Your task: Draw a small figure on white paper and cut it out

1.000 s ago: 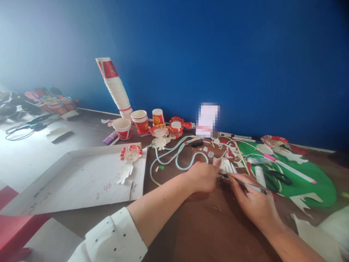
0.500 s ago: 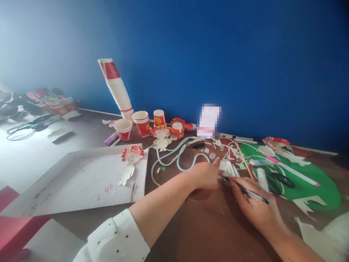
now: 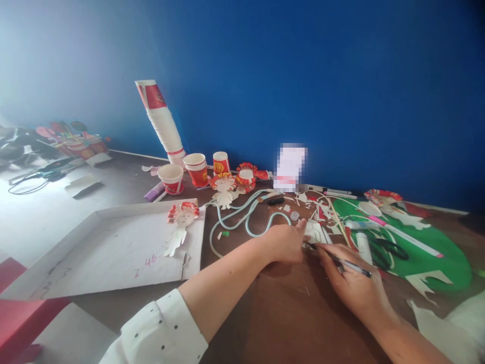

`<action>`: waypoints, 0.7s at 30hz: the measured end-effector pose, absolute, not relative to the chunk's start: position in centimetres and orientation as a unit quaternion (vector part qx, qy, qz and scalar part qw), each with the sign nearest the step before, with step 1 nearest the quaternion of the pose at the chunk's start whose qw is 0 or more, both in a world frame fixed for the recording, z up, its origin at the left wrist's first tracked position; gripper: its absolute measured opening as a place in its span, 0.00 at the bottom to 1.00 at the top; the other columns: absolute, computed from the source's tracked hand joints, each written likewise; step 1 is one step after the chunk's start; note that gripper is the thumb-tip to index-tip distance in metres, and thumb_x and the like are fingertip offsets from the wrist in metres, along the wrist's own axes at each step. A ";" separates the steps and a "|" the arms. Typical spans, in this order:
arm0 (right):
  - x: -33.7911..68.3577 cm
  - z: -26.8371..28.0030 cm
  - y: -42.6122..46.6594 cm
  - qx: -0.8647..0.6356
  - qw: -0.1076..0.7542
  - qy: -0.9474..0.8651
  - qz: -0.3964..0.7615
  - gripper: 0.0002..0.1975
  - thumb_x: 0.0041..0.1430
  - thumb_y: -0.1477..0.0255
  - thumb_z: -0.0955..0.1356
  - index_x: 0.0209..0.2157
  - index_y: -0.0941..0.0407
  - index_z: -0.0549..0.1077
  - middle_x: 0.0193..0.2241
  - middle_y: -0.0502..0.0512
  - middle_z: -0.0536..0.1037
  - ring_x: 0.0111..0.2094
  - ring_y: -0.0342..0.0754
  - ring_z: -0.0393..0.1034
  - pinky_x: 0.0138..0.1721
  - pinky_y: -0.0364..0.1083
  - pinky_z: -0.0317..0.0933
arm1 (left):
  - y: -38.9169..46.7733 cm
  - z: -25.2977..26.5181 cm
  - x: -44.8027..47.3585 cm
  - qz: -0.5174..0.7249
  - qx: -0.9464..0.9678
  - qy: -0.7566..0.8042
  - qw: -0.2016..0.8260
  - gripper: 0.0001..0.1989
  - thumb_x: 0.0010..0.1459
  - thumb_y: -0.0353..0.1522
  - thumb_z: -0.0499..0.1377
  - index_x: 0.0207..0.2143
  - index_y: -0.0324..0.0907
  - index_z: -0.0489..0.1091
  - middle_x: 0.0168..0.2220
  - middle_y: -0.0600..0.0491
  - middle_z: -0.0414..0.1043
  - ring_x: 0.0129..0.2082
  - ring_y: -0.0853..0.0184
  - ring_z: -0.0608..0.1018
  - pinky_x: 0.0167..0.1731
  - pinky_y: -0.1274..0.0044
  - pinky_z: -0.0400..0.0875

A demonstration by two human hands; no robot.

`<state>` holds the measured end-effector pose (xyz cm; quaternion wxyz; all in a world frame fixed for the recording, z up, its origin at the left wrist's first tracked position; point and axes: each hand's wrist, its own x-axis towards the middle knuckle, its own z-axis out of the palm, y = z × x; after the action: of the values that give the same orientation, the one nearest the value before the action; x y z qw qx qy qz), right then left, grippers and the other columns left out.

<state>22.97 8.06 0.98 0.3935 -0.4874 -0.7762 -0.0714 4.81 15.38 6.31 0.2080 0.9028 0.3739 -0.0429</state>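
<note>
In my right hand (image 3: 354, 283) a slim marker pen (image 3: 352, 266) is gripped, its dark tip down at the lower edge of a small white paper piece (image 3: 314, 232). My left hand (image 3: 286, 245) presses and holds that paper from the left, fingers bent together with one finger reaching along its edge. My fingers partly cover the paper, and dark lines show on it. Close behind it lie white paper scraps (image 3: 325, 210) and a black pen cap (image 3: 276, 201). To the left, a paper doll with a red curled fringe (image 3: 184, 218) rests on the box lid's edge.
A shallow white box lid (image 3: 125, 242) lies left. Paper cups (image 3: 170, 177) and a tall leaning cup stack (image 3: 164, 129) stand by the blue wall. A pale blue cord (image 3: 248, 222) winds across the middle. On green card (image 3: 450, 263) sit black-handled scissors (image 3: 390, 253) and a pink-capped marker (image 3: 407, 237).
The rear end of the pen has tipped slightly up and left with my right hand. My left hand stays in place on the paper.
</note>
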 end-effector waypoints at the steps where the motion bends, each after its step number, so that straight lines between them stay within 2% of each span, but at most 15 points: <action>1: 22.9 1.1 8.1 -0.484 0.393 -0.779 -0.069 0.08 0.63 0.71 0.66 0.41 0.55 0.75 0.35 0.57 0.81 0.36 0.50 0.78 0.41 0.49 0.70 | 15.4 6.3 4.8 -0.041 0.904 0.372 0.204 0.45 0.53 0.34 0.55 0.68 0.30 0.36 0.51 0.37 0.73 0.48 0.54 0.77 0.41 0.71 0.71; 14: 22.4 1.5 7.9 -0.481 0.395 -0.782 -0.050 0.07 0.62 0.72 0.65 0.40 0.54 0.75 0.34 0.56 0.81 0.35 0.50 0.77 0.38 0.47 0.70 | 15.3 6.3 4.8 -0.046 0.907 0.370 0.195 0.44 0.55 0.35 0.54 0.67 0.31 0.36 0.51 0.38 0.73 0.47 0.55 0.77 0.41 0.71 0.71; 21: 22.7 1.3 7.8 -0.487 0.383 -0.780 -0.085 0.07 0.63 0.72 0.66 0.41 0.55 0.74 0.35 0.57 0.81 0.35 0.50 0.77 0.40 0.48 0.70 | 15.2 6.3 4.8 -0.051 0.907 0.372 0.190 0.43 0.55 0.34 0.54 0.68 0.32 0.36 0.52 0.37 0.72 0.47 0.55 0.77 0.41 0.71 0.71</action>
<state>22.70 7.82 1.29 0.3834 -0.4869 -0.7802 -0.0846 4.80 15.25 6.34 0.1900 0.9070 0.3724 -0.0509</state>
